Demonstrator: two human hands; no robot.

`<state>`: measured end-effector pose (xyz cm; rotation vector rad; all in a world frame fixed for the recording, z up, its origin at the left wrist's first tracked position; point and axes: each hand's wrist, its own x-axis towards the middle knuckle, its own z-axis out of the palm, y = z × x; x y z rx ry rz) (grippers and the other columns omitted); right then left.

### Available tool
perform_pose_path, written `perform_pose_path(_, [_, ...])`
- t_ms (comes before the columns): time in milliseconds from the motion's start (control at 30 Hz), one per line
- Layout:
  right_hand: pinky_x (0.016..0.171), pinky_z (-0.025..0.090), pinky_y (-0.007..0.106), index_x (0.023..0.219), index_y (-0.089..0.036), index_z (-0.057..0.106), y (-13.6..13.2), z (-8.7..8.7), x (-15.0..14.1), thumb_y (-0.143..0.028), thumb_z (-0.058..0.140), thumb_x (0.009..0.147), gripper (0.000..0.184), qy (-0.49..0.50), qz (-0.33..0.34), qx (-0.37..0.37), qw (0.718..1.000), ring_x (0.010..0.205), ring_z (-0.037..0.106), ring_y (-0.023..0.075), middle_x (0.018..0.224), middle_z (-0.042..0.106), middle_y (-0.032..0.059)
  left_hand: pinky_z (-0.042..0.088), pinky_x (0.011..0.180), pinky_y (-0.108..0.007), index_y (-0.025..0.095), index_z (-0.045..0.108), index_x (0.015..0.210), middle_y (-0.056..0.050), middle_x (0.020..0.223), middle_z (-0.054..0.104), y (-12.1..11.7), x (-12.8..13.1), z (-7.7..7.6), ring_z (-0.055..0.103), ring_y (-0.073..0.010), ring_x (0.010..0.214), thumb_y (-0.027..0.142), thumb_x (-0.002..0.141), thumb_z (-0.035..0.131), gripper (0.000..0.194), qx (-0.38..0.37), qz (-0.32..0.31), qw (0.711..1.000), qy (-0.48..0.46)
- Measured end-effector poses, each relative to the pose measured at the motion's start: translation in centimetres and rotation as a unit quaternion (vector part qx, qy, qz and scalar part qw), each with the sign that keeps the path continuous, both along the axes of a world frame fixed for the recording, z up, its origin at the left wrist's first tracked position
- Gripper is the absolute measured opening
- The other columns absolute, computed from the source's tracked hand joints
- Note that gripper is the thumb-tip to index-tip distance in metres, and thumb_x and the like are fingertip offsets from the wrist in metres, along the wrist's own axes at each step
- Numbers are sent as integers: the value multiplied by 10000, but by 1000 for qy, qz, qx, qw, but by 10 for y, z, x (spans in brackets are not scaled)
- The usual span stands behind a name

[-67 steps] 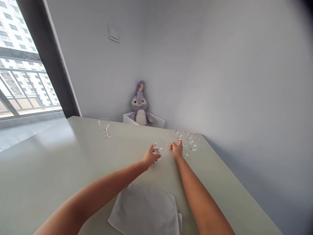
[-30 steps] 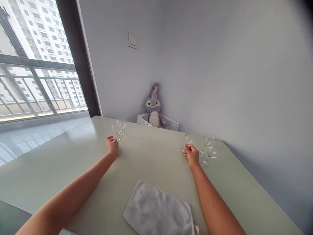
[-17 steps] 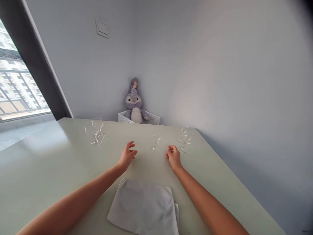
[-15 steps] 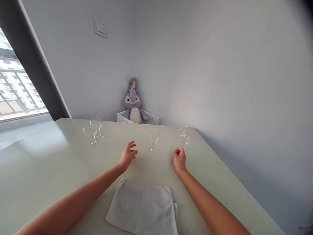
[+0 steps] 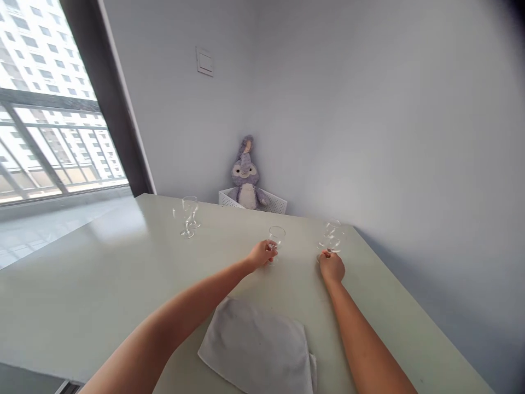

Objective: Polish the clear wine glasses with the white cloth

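Note:
My left hand (image 5: 262, 255) is closed around the stem of a small clear stemmed glass (image 5: 277, 233) that stands upright in the middle of the table. Over on the right, my right hand (image 5: 332, 266) has its fingers pinched at the stem of another stemmed glass (image 5: 334, 242), whose lower part they partly hide. Close behind it stands a similar glass (image 5: 331, 225). In front of my forearms lies a folded grey cloth (image 5: 258, 347), which neither hand touches.
More stemmed glasses (image 5: 189, 207) stand together at the left on the pale table (image 5: 135, 273). Beyond the far edge, a purple plush rabbit (image 5: 246, 194) sits in a white perforated basket (image 5: 279, 204). Walls meet behind it, and a window (image 5: 61, 142) is at the left.
My left hand has moved right and closed on the middle glass's stem. My right hand has reached slightly forward to the right glass's stem. The view has turned left.

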<state>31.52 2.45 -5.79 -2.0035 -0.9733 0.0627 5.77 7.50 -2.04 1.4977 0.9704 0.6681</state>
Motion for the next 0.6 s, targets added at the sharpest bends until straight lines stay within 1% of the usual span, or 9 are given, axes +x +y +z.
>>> perform_pose_path(67, [612, 389, 334, 870, -164, 641, -4, 1, -3, -254, 452, 644, 308, 3, -18, -24, 1000, 715, 588, 255, 850, 651, 124, 339, 463, -200, 152, 593, 955, -9, 648, 571, 1, -12, -5, 482, -81, 506, 317, 661, 622, 338, 11, 13, 1000, 2])
perform_pose_path(167, [628, 385, 336, 875, -173, 644, -6, 4, -5, -266, 461, 650, 304, 10, -29, -49, 998, 748, 588, 262, 883, 657, 117, 319, 452, -203, 156, 617, 893, 27, 551, 518, 2, -48, -10, 438, -74, 458, 335, 650, 627, 301, 31, 48, 998, 4])
perform_pose_path(233, [628, 380, 336, 881, -175, 642, -6, 5, -6, -284, 460, 663, 304, 10, -30, -55, 998, 751, 586, 264, 867, 660, 115, 304, 441, -203, 157, 621, 867, 33, 537, 511, 3, -80, -12, 421, -71, 439, 351, 638, 632, 300, 42, 86, 995, 8])
perform_pose_path(300, [634, 376, 333, 911, -177, 632, -6, 5, -8, -290, 453, 674, 318, 9, -29, -54, 998, 764, 584, 262, 870, 660, 111, 302, 441, -203, 164, 620, 859, 27, 565, 533, 3, -115, -11, 431, -75, 447, 367, 625, 637, 310, 51, 133, 990, 11])
perform_pose_path(433, [655, 378, 323, 1005, -183, 590, -7, 5, -11, -281, 450, 683, 365, 5, -28, -40, 999, 776, 584, 245, 899, 656, 89, 310, 450, -205, 164, 617, 810, 24, 562, 531, 9, -181, -7, 441, -85, 462, 378, 589, 655, 310, 64, 237, 969, 14])
perform_pose_path(533, [663, 390, 317, 1047, -177, 559, -8, 3, -12, -286, 470, 681, 392, 16, -25, -27, 999, 752, 589, 232, 887, 652, 80, 321, 454, -205, 168, 614, 801, 17, 573, 539, 16, -216, -5, 443, -88, 470, 382, 571, 664, 318, 76, 319, 945, 11])
perform_pose_path(600, [664, 403, 311, 1052, -171, 546, -8, 2, -12, -293, 484, 676, 400, 36, -9, -10, 999, 711, 592, 216, 879, 650, 74, 328, 452, -205, 175, 620, 810, 16, 570, 533, 21, -230, -4, 447, -92, 478, 389, 574, 661, 322, 82, 362, 928, 9])
